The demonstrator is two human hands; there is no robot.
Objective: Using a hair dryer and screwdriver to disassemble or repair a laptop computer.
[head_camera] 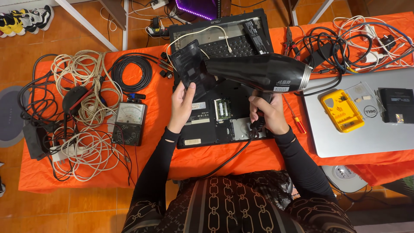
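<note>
My right hand (268, 113) grips the handle of a black hair dryer (258, 72), held level with its nozzle pointing left. My left hand (181, 105) holds up a black plastic cover panel (187, 67) right in front of that nozzle. Both hover over an opened black laptop base (207, 129) lying on the orange cloth (151, 108), with a green memory module (223, 108) exposed. The dryer's black cord (228, 159) trails down toward my lap.
A second stripped laptop shell (233, 32) lies behind. Left: coiled cables (86, 73) and an analog multimeter (129, 123). Right: a silver laptop (366, 129) bearing a yellow bit case (341, 110) and a black box (396, 105), a red screwdriver (295, 118), tangled wires (358, 39).
</note>
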